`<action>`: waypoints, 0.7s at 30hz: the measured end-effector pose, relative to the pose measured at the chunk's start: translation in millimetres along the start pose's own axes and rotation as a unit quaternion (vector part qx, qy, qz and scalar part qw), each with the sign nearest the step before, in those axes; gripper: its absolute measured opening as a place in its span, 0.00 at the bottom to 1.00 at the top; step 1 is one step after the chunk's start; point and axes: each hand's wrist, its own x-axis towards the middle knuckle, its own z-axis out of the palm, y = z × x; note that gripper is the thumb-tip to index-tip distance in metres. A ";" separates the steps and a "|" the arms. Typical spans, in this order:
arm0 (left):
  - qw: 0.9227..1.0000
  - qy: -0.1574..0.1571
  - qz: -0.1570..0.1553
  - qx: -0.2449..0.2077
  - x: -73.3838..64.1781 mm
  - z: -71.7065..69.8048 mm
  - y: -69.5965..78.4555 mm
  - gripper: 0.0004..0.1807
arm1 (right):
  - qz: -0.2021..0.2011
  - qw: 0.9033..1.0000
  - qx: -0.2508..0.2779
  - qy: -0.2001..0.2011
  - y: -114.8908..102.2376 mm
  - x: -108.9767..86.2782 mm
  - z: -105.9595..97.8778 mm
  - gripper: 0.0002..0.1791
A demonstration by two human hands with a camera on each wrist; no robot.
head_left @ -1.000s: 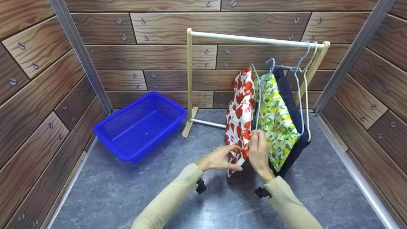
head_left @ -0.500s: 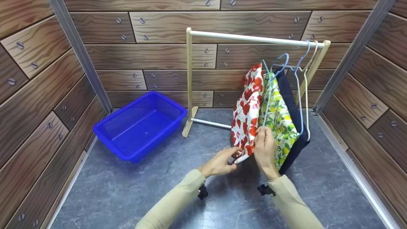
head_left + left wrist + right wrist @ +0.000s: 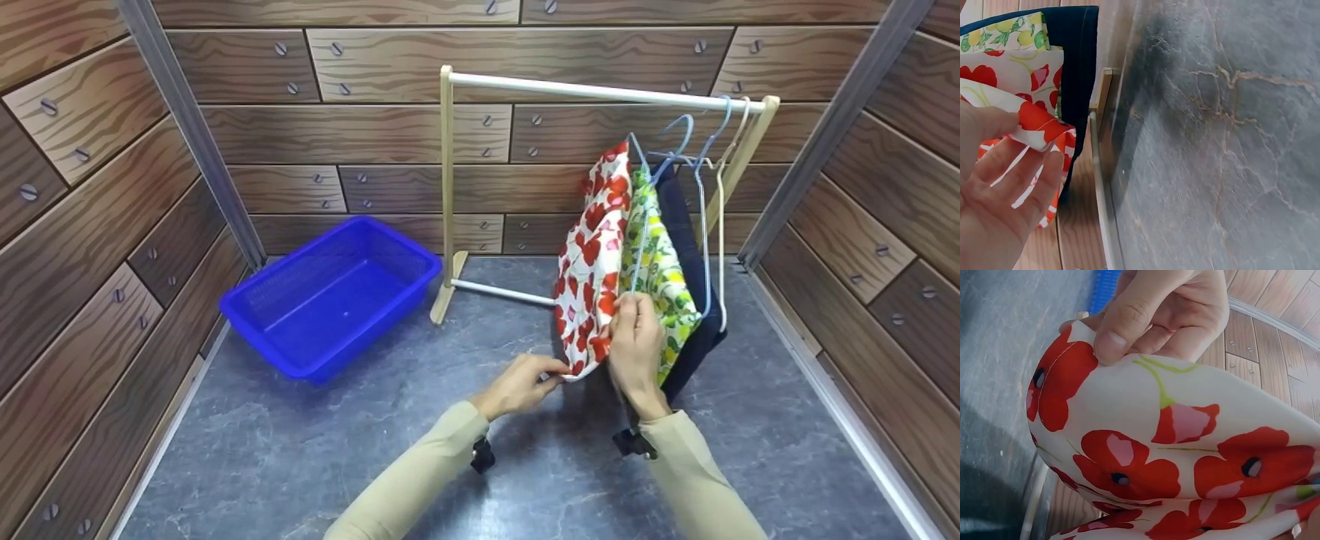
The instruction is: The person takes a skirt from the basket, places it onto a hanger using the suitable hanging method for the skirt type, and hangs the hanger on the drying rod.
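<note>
A white cloth with red flowers (image 3: 592, 255) hangs tilted beside the rack. My left hand (image 3: 517, 386) pinches its lower corner between thumb and fingers; the left wrist view shows the pinched hem (image 3: 1039, 124). Curled fingers of my right hand (image 3: 637, 349) grip the lower end of a blue clothes hanger (image 3: 645, 232), close against the cloth's right edge. That hanger's hook stands below the bar, off it. In the right wrist view the flowered cloth (image 3: 1129, 455) spreads below my left hand, and only a bit of my right hand shows at the lower right corner.
A wood-and-white clothes rack (image 3: 585, 88) stands behind. At its right end hang a lemon-print cloth (image 3: 671, 300), a dark navy cloth (image 3: 686, 240) and hangers, one pale blue (image 3: 703, 202), one cream (image 3: 721, 247). A blue plastic basket (image 3: 330, 300) sits at left.
Both hands have moved right and slightly up with the flowered cloth and blue hanger. The left hand's loose fingers have closed on the hem corner. The hanger's hook has risen rightwards.
</note>
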 end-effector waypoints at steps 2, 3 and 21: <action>1.000 0.010 0.000 0.001 1.3 0.2 1.5 0.11 | -0.008 1.000 -0.002 0.006 -1.3 2.2 -1.3 0.16; 1.000 0.017 0.002 0.001 1.9 0.4 2.3 0.11 | -0.009 1.000 0.002 0.008 1.8 4.4 -1.9 0.16; 0.996 0.089 0.002 -0.007 23.6 7.8 25.5 0.09 | 0.035 0.998 0.042 0.022 -18.0 44.3 -18.3 0.17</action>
